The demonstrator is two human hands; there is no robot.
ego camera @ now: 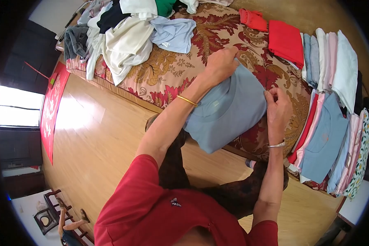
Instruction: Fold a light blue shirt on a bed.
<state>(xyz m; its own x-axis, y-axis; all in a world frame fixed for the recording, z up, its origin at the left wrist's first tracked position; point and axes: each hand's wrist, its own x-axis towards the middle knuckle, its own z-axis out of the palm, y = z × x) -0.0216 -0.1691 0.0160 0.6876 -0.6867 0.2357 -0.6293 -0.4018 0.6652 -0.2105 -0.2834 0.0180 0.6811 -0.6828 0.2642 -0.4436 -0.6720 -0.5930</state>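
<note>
Between my two hands is a blue-grey T-shirt (233,110), partly folded, its neckline and a small pale inside label showing. My left hand (222,65) pinches its far edge, with the fingertips partly hidden by the hand itself. On the right side, my right hand (278,106) grips the shirt's edge between thumb and fingers. The cloth lies over the front edge of a bed with a red and gold floral cover (215,30), and its lower corner hangs past that edge.
A loose heap of clothes (126,37) lies on the bed's far left, a light blue garment (173,32) beside it. To the right are a folded red garment (286,43), a red cloth (253,20) and rows of folded clothes (323,135). Another person's legs (70,226) show at lower left.
</note>
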